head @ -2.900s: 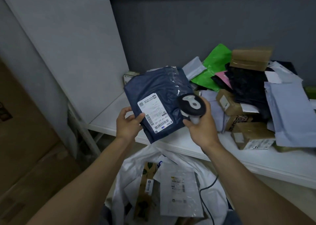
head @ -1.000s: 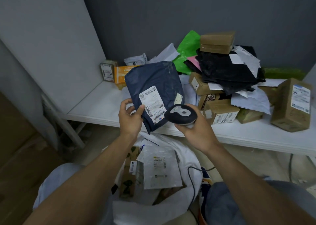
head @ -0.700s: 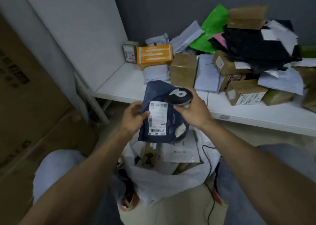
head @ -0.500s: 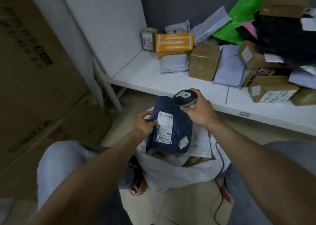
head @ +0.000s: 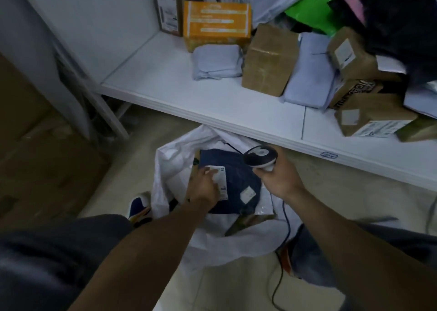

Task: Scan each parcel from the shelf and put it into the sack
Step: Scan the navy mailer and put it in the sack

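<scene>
A dark blue parcel [head: 236, 180] with a white label lies inside the open white sack [head: 170, 168] on the floor. My left hand [head: 204, 188] reaches into the sack and its fingers rest on the parcel's label; whether they still pinch it is unclear. My right hand [head: 277, 178] grips a black and white barcode scanner [head: 260, 157] just above the sack's right side, its cable trailing down to the floor. Other parcels in the sack lie mostly hidden under the blue one.
The white shelf [head: 212, 107] above the sack carries an orange box [head: 217, 24], a brown carton [head: 269, 59], pale grey mailers [head: 216, 62], a green bag [head: 307, 10] and several more boxes at right. Large cardboard boxes [head: 42, 159] stand at left. My knees flank the sack.
The blue parcel has gone from held up before the shelf, under the scanner, down into the sack. My left hand followed it in; my right hand with the scanner dropped lower.
</scene>
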